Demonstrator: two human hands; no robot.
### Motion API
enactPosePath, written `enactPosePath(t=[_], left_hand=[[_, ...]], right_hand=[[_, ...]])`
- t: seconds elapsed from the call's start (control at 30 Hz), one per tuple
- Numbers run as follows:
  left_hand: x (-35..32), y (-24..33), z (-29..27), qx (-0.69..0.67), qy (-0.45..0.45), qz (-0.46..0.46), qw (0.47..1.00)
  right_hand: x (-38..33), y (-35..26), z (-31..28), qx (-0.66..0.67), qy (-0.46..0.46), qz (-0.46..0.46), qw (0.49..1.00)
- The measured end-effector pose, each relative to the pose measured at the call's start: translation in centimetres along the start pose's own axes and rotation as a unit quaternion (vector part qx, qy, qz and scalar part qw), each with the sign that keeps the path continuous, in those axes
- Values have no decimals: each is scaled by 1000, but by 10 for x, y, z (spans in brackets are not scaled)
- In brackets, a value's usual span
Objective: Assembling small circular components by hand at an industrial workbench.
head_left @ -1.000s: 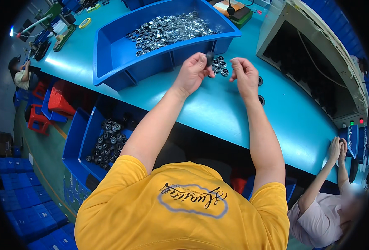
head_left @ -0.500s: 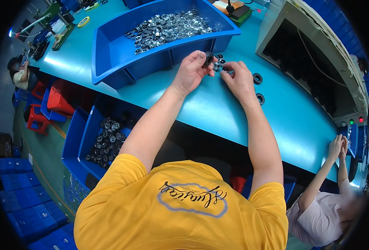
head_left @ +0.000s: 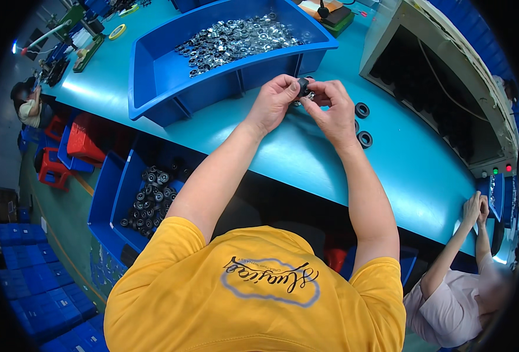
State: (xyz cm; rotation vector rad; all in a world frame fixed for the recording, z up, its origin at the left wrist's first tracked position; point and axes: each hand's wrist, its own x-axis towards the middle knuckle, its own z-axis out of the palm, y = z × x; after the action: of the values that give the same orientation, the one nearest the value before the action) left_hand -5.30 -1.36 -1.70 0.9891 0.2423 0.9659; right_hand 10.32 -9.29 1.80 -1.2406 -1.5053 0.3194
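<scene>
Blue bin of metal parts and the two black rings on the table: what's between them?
Head view: both hands, left hand and right hand, pinching a small black part.

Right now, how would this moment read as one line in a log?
left hand: holds small black part | right hand: pinches same part | blue bin of metal rings behind | two black rings on table beside right hand

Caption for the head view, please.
Both hands, left hand and right hand, pinch a small black ring part above the teal table.
</scene>
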Motion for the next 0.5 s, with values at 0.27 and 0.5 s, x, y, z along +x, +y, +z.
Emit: enactPosePath(t=[0.27, 0.5], left_hand=[[-3, -2, 1, 3, 5, -35, 999], [-4, 0, 2, 18, -16, -24, 999]], right_hand=[[1, 0, -2, 3, 34, 15, 999], [1, -4, -4, -25, 49, -36, 998]])
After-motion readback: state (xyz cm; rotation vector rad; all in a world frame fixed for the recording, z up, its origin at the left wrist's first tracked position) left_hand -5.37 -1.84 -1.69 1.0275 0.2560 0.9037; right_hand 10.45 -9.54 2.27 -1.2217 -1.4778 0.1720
